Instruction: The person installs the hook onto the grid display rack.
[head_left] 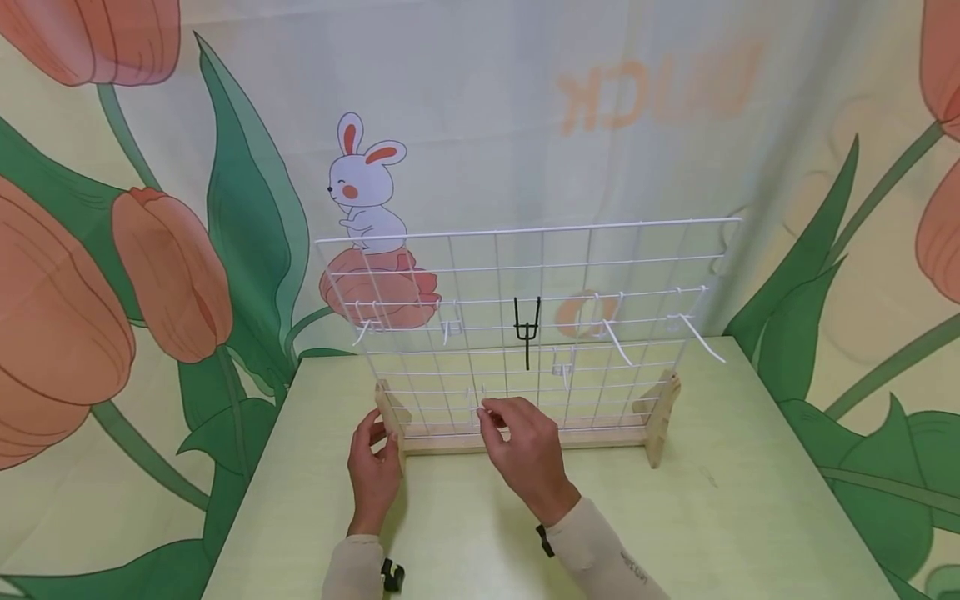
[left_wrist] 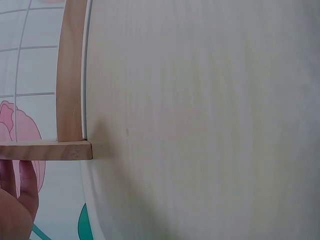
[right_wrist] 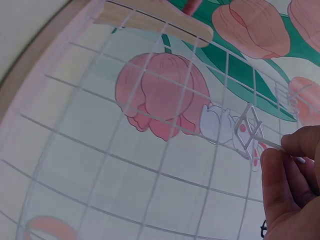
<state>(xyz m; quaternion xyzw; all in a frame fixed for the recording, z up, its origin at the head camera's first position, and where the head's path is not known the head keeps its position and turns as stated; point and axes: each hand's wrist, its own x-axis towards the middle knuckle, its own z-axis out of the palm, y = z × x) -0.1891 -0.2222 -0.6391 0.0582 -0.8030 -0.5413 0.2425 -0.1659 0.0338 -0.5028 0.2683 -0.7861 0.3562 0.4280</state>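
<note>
A white wire grid panel (head_left: 495,258) stands upright on the table in a wooden base. My right hand (head_left: 525,446) is at the lower middle of the panel. In the right wrist view, its thumb and fingers pinch the rod of a white wire hook (right_wrist: 248,131), whose square back end overlaps the grid. My left hand (head_left: 375,475) is by the left wooden foot (head_left: 388,417), its fingertips right at the foot's outer face. The left wrist view shows those fingers (left_wrist: 29,182) fairly straight against the wood.
Several other white hooks (head_left: 617,340) hang on the grid, their rods jutting forward. A black double-pronged hook (head_left: 527,332) hangs near the centre. The right wooden foot (head_left: 658,421) stands on the pale table (head_left: 675,533). A tulip-printed curtain (head_left: 480,100) hangs behind.
</note>
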